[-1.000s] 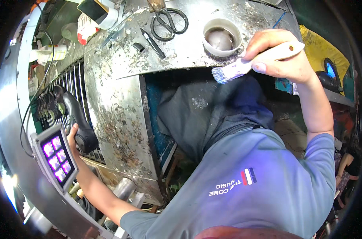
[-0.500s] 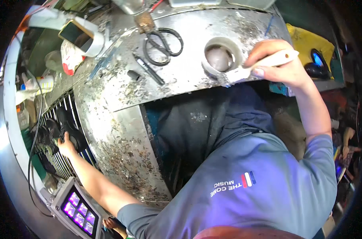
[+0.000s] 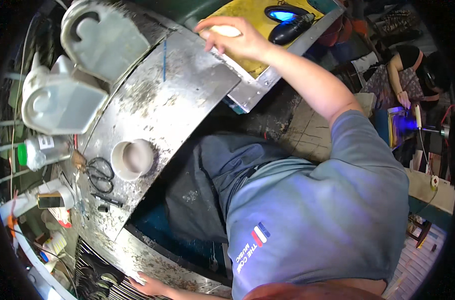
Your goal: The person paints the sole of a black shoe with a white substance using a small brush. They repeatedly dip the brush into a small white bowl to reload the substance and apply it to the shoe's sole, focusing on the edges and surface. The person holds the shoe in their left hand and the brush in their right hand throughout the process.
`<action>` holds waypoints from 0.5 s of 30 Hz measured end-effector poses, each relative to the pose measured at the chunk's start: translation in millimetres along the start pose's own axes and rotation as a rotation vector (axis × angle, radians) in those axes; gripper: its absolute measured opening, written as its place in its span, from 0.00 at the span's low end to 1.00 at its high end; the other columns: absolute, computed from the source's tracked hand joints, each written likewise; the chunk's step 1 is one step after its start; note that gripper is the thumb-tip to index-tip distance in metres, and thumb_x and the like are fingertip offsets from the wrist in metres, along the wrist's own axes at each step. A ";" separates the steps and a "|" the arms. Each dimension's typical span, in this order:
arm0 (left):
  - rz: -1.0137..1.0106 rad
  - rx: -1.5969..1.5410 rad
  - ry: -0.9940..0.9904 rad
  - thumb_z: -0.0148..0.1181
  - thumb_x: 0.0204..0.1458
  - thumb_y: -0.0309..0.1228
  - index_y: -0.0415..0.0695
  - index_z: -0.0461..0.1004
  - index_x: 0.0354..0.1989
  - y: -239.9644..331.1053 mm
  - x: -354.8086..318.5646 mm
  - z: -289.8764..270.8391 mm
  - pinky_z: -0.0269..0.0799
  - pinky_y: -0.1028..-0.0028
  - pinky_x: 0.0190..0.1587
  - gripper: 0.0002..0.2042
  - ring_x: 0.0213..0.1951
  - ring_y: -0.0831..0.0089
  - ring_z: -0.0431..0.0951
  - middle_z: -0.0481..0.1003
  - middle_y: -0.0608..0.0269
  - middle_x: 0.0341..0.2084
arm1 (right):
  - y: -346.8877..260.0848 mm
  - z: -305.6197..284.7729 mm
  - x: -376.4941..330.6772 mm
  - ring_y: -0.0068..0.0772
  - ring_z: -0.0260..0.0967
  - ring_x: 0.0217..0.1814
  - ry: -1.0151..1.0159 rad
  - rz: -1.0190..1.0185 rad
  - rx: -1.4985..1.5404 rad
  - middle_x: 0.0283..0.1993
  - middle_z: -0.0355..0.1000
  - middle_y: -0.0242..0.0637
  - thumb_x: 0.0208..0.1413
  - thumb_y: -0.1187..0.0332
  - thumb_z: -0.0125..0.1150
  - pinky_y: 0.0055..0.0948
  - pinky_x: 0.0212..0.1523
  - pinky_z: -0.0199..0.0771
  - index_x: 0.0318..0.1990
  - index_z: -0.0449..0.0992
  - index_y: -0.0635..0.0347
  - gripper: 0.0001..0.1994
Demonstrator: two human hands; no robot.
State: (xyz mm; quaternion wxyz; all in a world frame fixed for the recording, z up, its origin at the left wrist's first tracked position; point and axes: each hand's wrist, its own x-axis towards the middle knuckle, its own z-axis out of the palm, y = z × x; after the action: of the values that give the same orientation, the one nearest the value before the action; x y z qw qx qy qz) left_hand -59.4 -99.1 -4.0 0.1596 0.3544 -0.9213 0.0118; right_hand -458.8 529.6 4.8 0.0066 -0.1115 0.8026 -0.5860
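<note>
High above the table's far right corner, my right hand is closed round a brush with a pale handle; its bristle end is blurred. At the lower left, my left hand has its fingers stretched out and apart, with nothing visible in them. It is beside a slatted rack that holds several black shoes. On the metal table stands a white cup with pale contents. Two black shoes lie on a yellow sheet beyond my right hand.
Scissors, a black marker and its cap lie left of the cup. Two translucent scoop-like containers and a green-lidded jar line the far left edge. Another person is at the far right beside a purple-lit device.
My view has turned to the right. My right hand has moved with the brush from the cup toward the yellow sheet. My left hand has come away from the black shoe on the rack.
</note>
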 end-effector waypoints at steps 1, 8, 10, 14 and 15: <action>-0.040 -0.047 -0.032 0.56 0.64 0.40 0.30 0.67 0.62 21.7 -16.1 -6.7 0.61 0.62 0.67 0.26 0.63 0.50 0.69 0.70 0.42 0.61 | 20.4 -28.0 4.8 0.21 0.79 0.39 0.079 0.023 -0.168 0.40 0.81 0.31 0.61 0.61 0.64 0.25 0.33 0.79 0.53 0.79 0.49 0.14; -0.062 -0.005 -0.165 0.56 0.62 0.37 0.35 0.67 0.62 78.0 -78.5 -23.9 0.62 0.61 0.66 0.24 0.63 0.52 0.68 0.70 0.45 0.61 | 162.7 -207.0 29.6 0.47 0.76 0.51 0.293 0.210 -1.448 0.47 0.78 0.44 0.53 0.54 0.66 0.45 0.48 0.77 0.61 0.69 0.46 0.28; 0.069 0.031 -0.106 0.57 0.61 0.34 0.35 0.67 0.62 54.2 -96.6 -12.6 0.64 0.61 0.65 0.23 0.62 0.51 0.70 0.71 0.46 0.59 | 178.3 -225.6 39.1 0.48 0.75 0.53 0.317 0.394 -1.447 0.47 0.77 0.48 0.52 0.56 0.67 0.46 0.50 0.76 0.63 0.66 0.46 0.30; 0.207 0.183 -0.052 0.58 0.59 0.31 0.36 0.71 0.58 57.0 -122.0 -24.3 0.67 0.58 0.61 0.20 0.59 0.48 0.72 0.74 0.46 0.56 | 220.8 -256.6 52.6 0.49 0.75 0.53 0.439 0.351 -1.475 0.47 0.77 0.47 0.54 0.68 0.60 0.47 0.49 0.76 0.61 0.66 0.49 0.25; 0.162 0.193 -0.070 0.58 0.56 0.28 0.35 0.71 0.58 63.7 -134.3 -39.6 0.67 0.58 0.61 0.21 0.59 0.48 0.72 0.73 0.46 0.56 | 226.1 -253.3 59.4 0.49 0.76 0.51 0.393 0.306 -1.516 0.46 0.78 0.46 0.54 0.70 0.58 0.48 0.48 0.76 0.56 0.68 0.51 0.20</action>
State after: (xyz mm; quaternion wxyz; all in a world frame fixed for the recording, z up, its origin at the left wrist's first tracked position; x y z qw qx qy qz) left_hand 3.8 41.1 -1.3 0.0911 0.2930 -0.9464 0.1011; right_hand -591.3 821.6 -121.7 -0.1323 0.1311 0.9754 0.1179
